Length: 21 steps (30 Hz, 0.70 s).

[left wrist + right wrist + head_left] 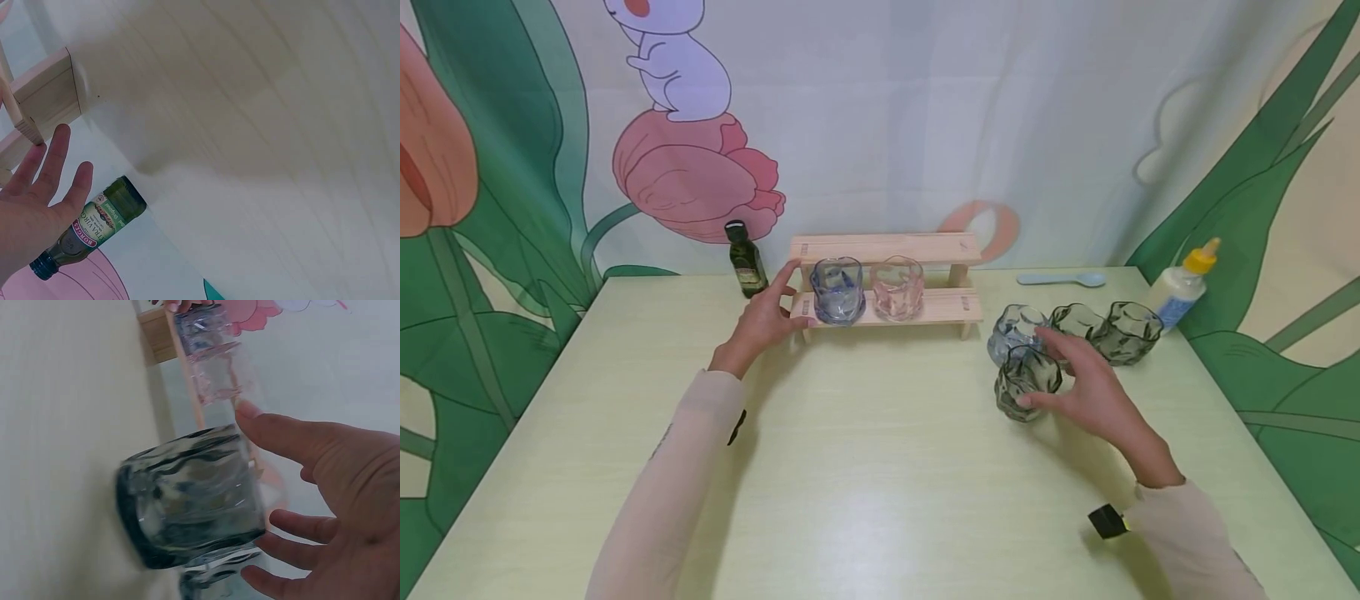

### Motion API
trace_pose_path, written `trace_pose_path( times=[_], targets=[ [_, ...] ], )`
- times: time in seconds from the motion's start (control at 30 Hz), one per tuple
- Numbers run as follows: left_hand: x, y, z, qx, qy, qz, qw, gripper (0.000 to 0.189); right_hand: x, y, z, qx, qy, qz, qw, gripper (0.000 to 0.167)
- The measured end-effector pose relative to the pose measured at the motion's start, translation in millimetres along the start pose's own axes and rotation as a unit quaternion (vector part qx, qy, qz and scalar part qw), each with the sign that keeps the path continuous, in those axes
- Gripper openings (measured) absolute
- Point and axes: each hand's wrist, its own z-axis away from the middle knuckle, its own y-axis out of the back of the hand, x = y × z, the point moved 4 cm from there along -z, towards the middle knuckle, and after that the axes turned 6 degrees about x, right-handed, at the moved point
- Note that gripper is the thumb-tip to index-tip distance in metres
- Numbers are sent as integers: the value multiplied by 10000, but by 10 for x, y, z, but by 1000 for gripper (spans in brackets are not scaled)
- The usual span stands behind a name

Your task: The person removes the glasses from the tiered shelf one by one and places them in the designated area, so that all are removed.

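My left hand (763,320) is at the left end of a two-step wooden rack (887,247), fingers spread, fingertips right at its planks. In the left wrist view the fingers (56,156) look straight. On the rack's lower step stand a blue glass (838,292) and a pink glass (897,288). On the right, my right hand (1093,392) is around a dark grey wavy glass (1026,385), thumb at the front and fingers behind. The right wrist view shows that thumb (281,434) and the fingers spread near the glass's rim.
A pale blue glass (1011,327) and two more grey glasses (1126,335) stand close behind the right hand. Farther back lie a light blue spoon (1060,280) and a glue bottle (1180,287) with a yellow cap. A green oil bottle (746,260) stands left of the rack.
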Motion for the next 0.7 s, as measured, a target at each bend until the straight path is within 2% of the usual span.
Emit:
trace_pose_path(
  times=[0.13,0.3,0.7],
  targets=[
    [4,1,2,0,-5,-2,10000,102,-135,103,-64,176,276,108,9994,92],
    [-3,2,3,1,-7,-8,10000,102,-250,133,-215,157,337,-161,9992,92],
    [22,15,13,3,-56,-9,10000,100,-442,-156,-692,-464,285,-1024,9933,93]
  ],
)
